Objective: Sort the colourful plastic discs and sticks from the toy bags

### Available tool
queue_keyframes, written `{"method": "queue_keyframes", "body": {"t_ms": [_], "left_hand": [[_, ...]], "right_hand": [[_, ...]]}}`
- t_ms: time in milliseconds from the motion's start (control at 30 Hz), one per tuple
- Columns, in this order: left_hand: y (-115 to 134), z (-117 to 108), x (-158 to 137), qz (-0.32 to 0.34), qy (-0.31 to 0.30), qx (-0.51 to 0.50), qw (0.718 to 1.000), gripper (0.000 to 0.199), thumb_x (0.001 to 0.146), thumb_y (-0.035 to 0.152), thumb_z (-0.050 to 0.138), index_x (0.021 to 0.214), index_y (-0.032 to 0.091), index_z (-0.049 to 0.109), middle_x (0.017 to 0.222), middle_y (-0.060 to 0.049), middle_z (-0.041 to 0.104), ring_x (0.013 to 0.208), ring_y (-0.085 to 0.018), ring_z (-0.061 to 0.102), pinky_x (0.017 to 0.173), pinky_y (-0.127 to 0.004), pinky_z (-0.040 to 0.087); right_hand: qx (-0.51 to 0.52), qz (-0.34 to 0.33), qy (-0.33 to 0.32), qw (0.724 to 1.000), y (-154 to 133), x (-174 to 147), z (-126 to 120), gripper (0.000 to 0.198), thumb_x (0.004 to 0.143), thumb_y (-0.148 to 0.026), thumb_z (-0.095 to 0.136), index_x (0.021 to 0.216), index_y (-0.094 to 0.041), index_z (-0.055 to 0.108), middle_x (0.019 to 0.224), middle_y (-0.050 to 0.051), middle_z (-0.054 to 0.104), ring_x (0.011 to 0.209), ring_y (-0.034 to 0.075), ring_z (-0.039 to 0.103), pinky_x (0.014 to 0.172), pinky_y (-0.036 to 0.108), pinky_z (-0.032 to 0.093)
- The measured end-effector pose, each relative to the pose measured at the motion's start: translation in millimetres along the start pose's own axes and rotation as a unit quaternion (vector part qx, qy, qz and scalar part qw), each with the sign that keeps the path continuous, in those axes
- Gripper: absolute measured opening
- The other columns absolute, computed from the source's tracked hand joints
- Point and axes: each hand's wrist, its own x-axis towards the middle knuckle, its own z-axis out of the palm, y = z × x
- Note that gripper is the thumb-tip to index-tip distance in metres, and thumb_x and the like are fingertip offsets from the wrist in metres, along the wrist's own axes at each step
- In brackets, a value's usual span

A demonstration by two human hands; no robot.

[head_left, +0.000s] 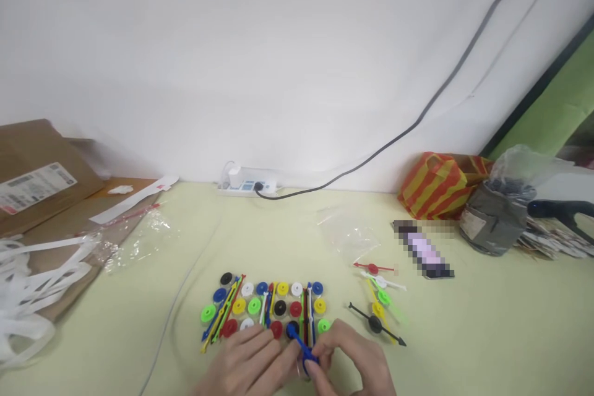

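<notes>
A blue arrow spinner (301, 341) with a round base is held low at the front of the table, its arrow tip pointing up and left. My right hand (355, 356) pinches its round end between thumb and fingers. My left hand (253, 364) has its fingers curled together, with the tips against the base's left side; part of the base is hidden. Just beyond my hands lie several coloured round discs (253, 306) and bundles of loose arrows (223, 315). To the right, assembled spinners lie together, among them a black spinner (375, 323) and a red spinner (373, 268).
A power strip (245, 185) with a dark cable (371, 154) sits by the wall. At left are cardboard (46, 167), white strips (41, 297) and clear plastic (139, 238). A phone (423, 250), striped bag (431, 185) and grey container (494, 216) stand at right.
</notes>
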Motion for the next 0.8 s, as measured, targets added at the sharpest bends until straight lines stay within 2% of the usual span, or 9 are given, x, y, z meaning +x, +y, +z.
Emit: {"method": "queue_keyframes", "body": {"t_ms": [100, 167, 300, 400, 567, 667, 800], "left_hand": [[-7.7, -4.5, -2.8, -0.024, -0.029, 0.034, 0.999, 0.03, 0.094, 0.006, 0.043, 0.115, 0.01, 0.063, 0.072, -0.005, 0.068, 0.065, -0.016, 0.064, 0.068, -0.029, 0.052], [-15.8, -7.0, -2.0, -0.054, -0.034, 0.064, 0.996, 0.027, 0.093, 0.005, 0.047, 0.112, 0.013, 0.064, 0.069, -0.002, 0.067, 0.062, -0.013, 0.064, 0.066, -0.027, 0.051], [-35.2, -11.1, 2.4, -0.133, 0.023, 0.09, 0.987, 0.012, 0.094, 0.01, 0.054, 0.099, 0.016, 0.062, 0.069, 0.001, 0.069, 0.057, -0.01, 0.063, 0.06, -0.023, 0.048], [-44.1, -15.8, 4.3, -0.139, 0.055, 0.092, 0.984, 0.012, 0.095, 0.011, 0.051, 0.095, 0.017, 0.061, 0.064, 0.003, 0.066, 0.051, -0.008, 0.058, 0.059, -0.021, 0.047], [-43.4, -17.8, -2.3, -0.159, 0.095, 0.116, 0.976, 0.006, 0.093, 0.015, 0.056, 0.092, 0.017, 0.062, 0.053, 0.006, 0.053, 0.044, -0.008, 0.049, 0.05, -0.021, 0.039], [-42.6, -11.8, -10.4, -0.176, 0.125, 0.137, 0.967, 0.005, 0.092, 0.018, 0.058, 0.089, 0.017, 0.062, 0.048, 0.009, 0.046, 0.041, -0.007, 0.044, 0.049, -0.02, 0.035], [-46.0, -2.7, -18.0, -0.211, 0.125, 0.136, 0.96, 0.011, 0.093, 0.021, 0.054, 0.086, 0.019, 0.063, 0.047, 0.009, 0.043, 0.04, -0.006, 0.042, 0.048, -0.019, 0.033]], "right_hand": [[-0.108, -0.087, 0.059, 0.989, -8.2, 7.9, -9.3, 0.011, 0.086, -0.011, 0.059, 0.081, -0.021, 0.059, 0.063, 0.0, 0.052, 0.059, 0.015, 0.05, 0.059, 0.026, 0.043], [-0.161, -0.094, 0.068, 0.98, -9.1, 13.0, -19.5, 0.011, 0.09, -0.015, 0.057, 0.08, -0.021, 0.059, 0.066, 0.0, 0.05, 0.061, 0.015, 0.049, 0.061, 0.028, 0.043], [-0.223, -0.045, 0.03, 0.973, 6.7, 0.7, -43.9, 0.01, 0.093, -0.025, 0.058, 0.083, -0.023, 0.062, 0.076, 0.003, 0.053, 0.07, 0.018, 0.053, 0.066, 0.031, 0.047], [-0.235, -0.015, 0.011, 0.972, 26.5, -29.4, -56.7, 0.013, 0.093, -0.03, 0.058, 0.083, -0.026, 0.065, 0.08, 0.005, 0.056, 0.078, 0.022, 0.057, 0.07, 0.033, 0.05], [-0.253, 0.064, 0.027, 0.965, 35.8, -72.2, -51.9, 0.016, 0.093, -0.038, 0.057, 0.084, -0.028, 0.067, 0.082, 0.008, 0.059, 0.079, 0.025, 0.058, 0.068, 0.035, 0.05], [-0.272, 0.098, 0.028, 0.957, 27.2, -73.3, -48.5, 0.018, 0.093, -0.038, 0.055, 0.084, -0.027, 0.066, 0.087, 0.008, 0.061, 0.086, 0.026, 0.059, 0.074, 0.036, 0.05], [-0.29, 0.116, 0.012, 0.95, 22.1, -57.5, -54.4, 0.014, 0.092, -0.033, 0.053, 0.086, -0.024, 0.063, 0.079, 0.005, 0.058, 0.081, 0.023, 0.058, 0.072, 0.034, 0.047]]}}
